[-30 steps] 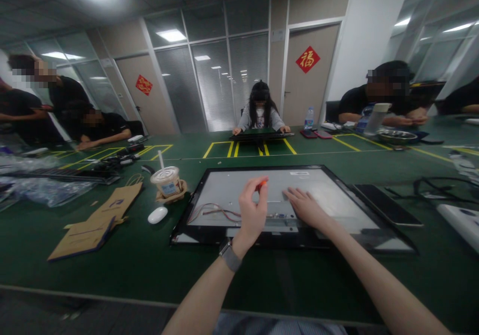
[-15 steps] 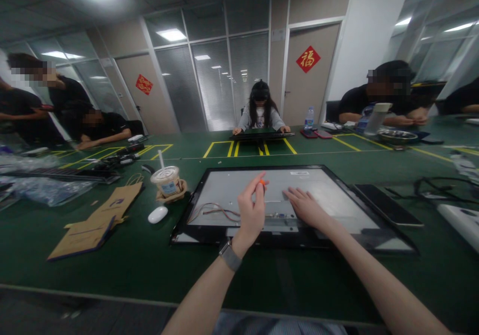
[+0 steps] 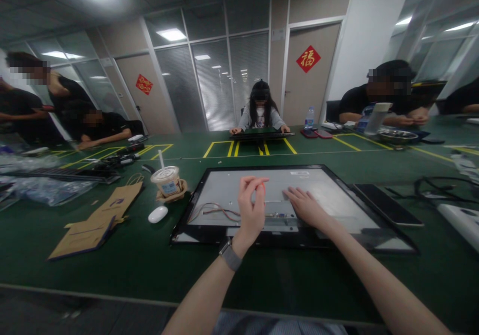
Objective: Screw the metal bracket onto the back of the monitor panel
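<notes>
A flat monitor panel (image 3: 329, 188) lies back-up on the green table, its grey metal back framed in black. My left hand (image 3: 251, 209) is raised over the panel's near middle, fingers pinched round a small orange-handled screwdriver (image 3: 263, 187), most of it hidden by the fingers. My right hand (image 3: 305, 206) lies flat on the metal back just right of it, fingers stretched out. Thin red and white wires (image 3: 213, 210) run across the panel's left part. A watch sits on my left wrist.
Left of the panel stand a lidded drink cup (image 3: 166, 181), a white mouse (image 3: 157, 214) and a brown paper bag (image 3: 98, 216). A dark tablet (image 3: 387, 204) and cables lie to the right. Other people sit around the table; one opposite holds another panel (image 3: 261, 136).
My left fingers have turned around the orange handle, which now shows less. My right hand and the panel have stayed put.
</notes>
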Tool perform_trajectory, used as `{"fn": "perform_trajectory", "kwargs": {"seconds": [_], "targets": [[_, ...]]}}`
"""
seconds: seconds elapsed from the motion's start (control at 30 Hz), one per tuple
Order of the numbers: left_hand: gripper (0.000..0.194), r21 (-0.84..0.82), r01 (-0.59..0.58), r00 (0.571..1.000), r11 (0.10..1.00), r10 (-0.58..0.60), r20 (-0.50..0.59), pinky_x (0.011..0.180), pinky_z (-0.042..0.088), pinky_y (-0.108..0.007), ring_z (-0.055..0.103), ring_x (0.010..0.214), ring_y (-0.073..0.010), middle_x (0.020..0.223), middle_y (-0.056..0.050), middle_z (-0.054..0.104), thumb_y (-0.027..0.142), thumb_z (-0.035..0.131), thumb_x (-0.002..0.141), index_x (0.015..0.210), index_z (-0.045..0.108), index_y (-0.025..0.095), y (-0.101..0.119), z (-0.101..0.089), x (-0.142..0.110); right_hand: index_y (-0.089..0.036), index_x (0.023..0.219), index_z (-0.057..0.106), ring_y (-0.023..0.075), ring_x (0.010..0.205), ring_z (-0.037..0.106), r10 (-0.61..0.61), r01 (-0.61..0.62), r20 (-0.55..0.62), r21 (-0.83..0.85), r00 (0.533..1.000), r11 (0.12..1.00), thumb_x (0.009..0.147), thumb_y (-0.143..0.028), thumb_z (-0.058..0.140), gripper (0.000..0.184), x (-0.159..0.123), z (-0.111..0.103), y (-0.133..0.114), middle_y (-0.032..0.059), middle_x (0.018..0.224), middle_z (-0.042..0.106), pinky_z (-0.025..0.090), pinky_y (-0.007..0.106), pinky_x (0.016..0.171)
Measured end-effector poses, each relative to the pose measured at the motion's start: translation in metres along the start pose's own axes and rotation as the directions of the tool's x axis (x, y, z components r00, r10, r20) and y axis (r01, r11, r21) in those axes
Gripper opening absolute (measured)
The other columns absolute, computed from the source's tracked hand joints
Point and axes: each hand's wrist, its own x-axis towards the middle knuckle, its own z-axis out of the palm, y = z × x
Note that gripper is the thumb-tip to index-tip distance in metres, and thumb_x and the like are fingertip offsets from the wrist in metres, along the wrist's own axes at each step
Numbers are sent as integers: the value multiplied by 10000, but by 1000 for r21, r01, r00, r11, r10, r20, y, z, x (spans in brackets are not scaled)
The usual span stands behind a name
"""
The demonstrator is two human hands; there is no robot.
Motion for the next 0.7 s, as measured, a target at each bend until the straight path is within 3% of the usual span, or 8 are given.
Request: {"fn": "perform_trajectory", "kwargs": {"seconds": [0.13, 0.27, 0.5, 0.7], "targets": [[326, -113, 86, 995, 990, -79, 67, 853, 512, -329, 655, 935, -190, 1043, -86, 692, 282, 407, 1001, 1117, 700, 200, -1, 0, -2, -205, 1478, 456, 334, 1390, 429, -9, 9, -8, -4, 1000, 1000, 989, -211, 267, 524, 0, 0, 0, 148, 1534, 442, 362, 566, 1093], [300, -148, 178, 982, 973, -167, 87, 819, 536, -327, 689, 888, -186, 1033, -91, 733, 323, 498, 977, 1178, 682, 196, -3, 4, -3, -206, 1471, 466, 334, 1380, 441, -29, 29, -25, 0, 999, 1000, 980, -209, 278, 525, 1, 2, 1, 160, 1518, 460, 371, 580, 1081], [138, -37, 6, 1000, 999, -7, -12, 778, 517, -300, 618, 831, -168, 942, -59, 658, 261, 650, 882, 975, 728, 195, -5, 6, 0, -196, 1475, 460, 340, 1390, 428, -11, 11, -9, -7, 1000, 1000, 987, -204, 270, 524, 0, 0, 0, 158, 1530, 444, 370, 570, 1084], [125, 70, -11, 999, 998, 14, -45, 799, 495, -308, 567, 844, -174, 930, -51, 564, 273, 633, 897, 938, 731, 206, -4, 2, 1, -224, 1471, 463, 328, 1385, 436, -1, 1, -4, -14, 1000, 1000, 997, -221, 279, 509, 1, 1, 0, 129, 1535, 447, 376, 550, 1087]]}}
